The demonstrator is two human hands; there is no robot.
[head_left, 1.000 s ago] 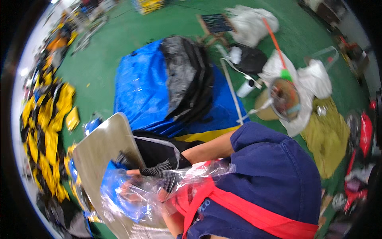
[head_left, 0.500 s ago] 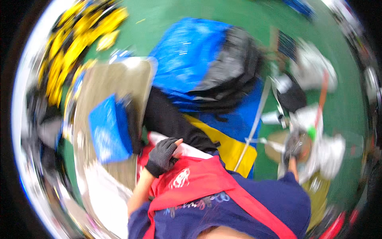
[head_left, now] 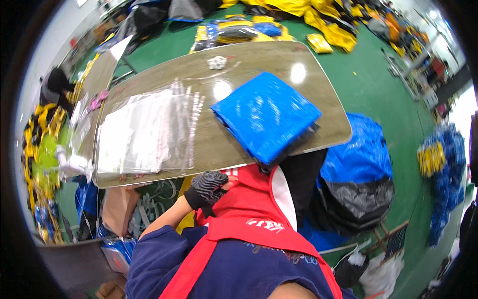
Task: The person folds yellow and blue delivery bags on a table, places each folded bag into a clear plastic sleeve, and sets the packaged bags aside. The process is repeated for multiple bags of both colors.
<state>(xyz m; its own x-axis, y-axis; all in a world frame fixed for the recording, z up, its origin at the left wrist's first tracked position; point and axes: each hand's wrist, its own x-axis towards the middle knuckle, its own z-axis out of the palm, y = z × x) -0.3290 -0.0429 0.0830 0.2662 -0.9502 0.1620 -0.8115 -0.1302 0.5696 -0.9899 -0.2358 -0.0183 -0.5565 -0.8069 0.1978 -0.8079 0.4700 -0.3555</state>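
Right hand is no longer appearing; left hand (head_left: 206, 190) is resting on apron (head_left: 243, 199), its fingers' grip unclear. Blue bundle (head_left: 266, 117) at near edge of table (head_left: 326, 107) is probably needing support.

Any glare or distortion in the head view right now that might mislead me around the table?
Head view: two bright glare spots on the table; smaller glints on the folded blue sheet; the clear plastic bags look washed out; the table's edges bow with fisheye distortion, and the picture's corners go black.
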